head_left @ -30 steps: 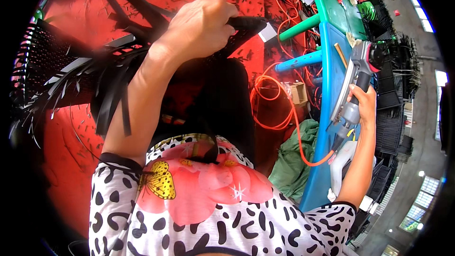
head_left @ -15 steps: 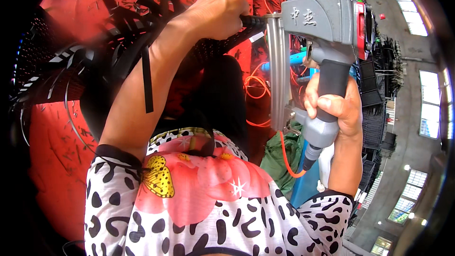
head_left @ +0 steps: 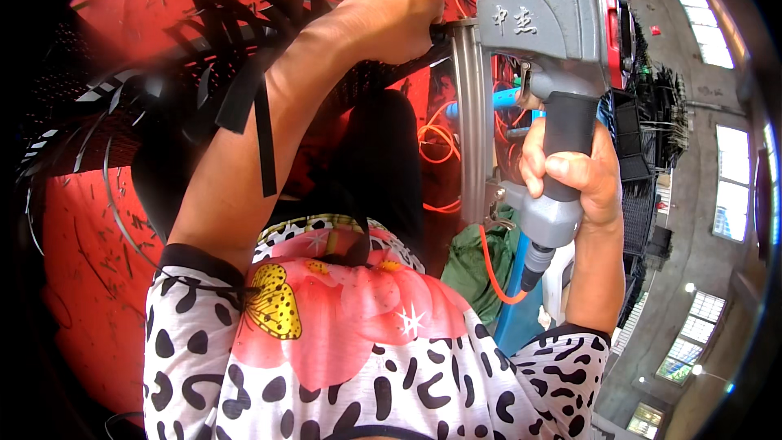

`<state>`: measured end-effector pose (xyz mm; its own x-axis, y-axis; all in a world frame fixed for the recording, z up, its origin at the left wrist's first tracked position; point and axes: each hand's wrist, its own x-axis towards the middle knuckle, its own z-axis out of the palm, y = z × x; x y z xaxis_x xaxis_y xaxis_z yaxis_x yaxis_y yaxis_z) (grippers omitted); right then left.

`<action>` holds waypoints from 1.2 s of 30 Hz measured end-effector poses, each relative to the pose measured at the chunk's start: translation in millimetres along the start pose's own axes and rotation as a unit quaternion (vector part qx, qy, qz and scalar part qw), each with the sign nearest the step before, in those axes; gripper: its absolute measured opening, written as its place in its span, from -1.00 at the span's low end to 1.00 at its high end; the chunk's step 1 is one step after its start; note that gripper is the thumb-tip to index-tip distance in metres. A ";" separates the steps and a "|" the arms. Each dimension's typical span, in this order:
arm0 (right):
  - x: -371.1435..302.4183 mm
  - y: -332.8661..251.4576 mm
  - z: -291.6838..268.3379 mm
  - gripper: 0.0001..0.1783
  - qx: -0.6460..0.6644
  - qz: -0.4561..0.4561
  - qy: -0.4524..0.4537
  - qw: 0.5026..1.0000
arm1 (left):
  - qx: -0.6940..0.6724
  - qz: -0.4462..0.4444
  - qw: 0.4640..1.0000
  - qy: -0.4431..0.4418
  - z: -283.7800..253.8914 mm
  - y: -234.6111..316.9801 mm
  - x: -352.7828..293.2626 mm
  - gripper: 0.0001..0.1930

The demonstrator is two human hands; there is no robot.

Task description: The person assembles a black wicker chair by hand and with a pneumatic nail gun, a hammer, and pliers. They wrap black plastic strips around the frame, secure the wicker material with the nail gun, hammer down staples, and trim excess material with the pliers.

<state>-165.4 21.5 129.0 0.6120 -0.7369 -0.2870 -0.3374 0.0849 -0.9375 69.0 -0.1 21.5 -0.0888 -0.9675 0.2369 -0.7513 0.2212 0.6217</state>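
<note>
Head view: left hand [head_left: 395, 20] tight on one black woven piece [head_left: 365, 77], right hand [head_left: 588, 175] close around one grey air tool [head_left: 562, 77].

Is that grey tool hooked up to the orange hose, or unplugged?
Hooked up: the orange hose curves into the lower end of the grey tool, below the right hand.

Grey air-powered tool [head_left: 562, 33], held above the blue counter [head_left: 511, 322] 1.0 s earlier, has been brought inward by the right hand [head_left: 599, 167], its nose now placed just beside the left hand [head_left: 395, 20].
</note>
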 end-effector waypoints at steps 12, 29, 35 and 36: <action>2.1 -8.5 -3.1 -0.74 -0.012 0.037 -0.028 0.999 | -0.021 0.011 0.999 0.036 4.1 -1.3 -0.5 -0.81; 6.9 -22.2 -2.1 -0.74 -0.025 0.096 -0.031 0.995 | 0.007 -0.028 1.000 -0.010 8.8 1.1 -0.4 -0.69; -8.5 7.9 -11.7 -0.65 0.039 -0.027 0.041 0.998 | 0.010 -0.043 0.999 -0.012 9.4 -9.0 2.0 -0.45; -12.9 13.7 -23.2 -0.67 0.062 -0.042 0.056 0.996 | 0.007 -0.053 0.998 -0.019 7.0 -6.6 3.2 -0.43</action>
<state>-194.5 16.6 124.4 0.5483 -0.8145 -0.1894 -0.1936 0.0966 -0.9763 69.1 -5.5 13.0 -0.0324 -0.9894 0.1418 -0.7672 0.1155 0.6309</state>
